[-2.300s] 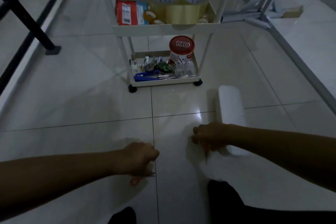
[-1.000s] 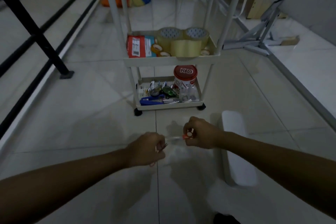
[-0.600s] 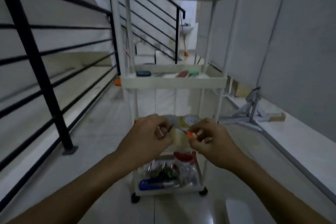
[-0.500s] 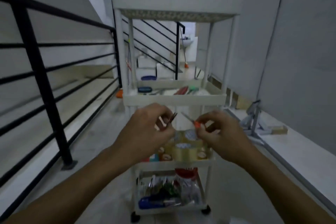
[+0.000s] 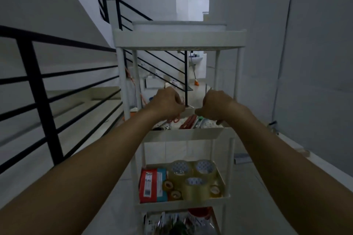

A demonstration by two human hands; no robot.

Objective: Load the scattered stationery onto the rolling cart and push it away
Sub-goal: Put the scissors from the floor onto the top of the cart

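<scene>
Single head view — forward, close above cart [image 5: 189, 133]

Both your arms reach forward over the second shelf [image 5: 191, 133] of the white rolling cart [image 5: 179, 38]. Your left hand [image 5: 168, 104] is curled round a small red-handled item [image 5: 176, 119], too blurred to identify. Your right hand [image 5: 214, 105] is curled too; what it holds can't be made out. On that shelf lie red and green stationery pieces [image 5: 193, 121]. One shelf down: clear tape rolls [image 5: 193, 180] beside a red packet [image 5: 150, 185]. The bottom shelf is cluttered and dim. Black stair railing [image 5: 38, 86] runs along the left.
</scene>
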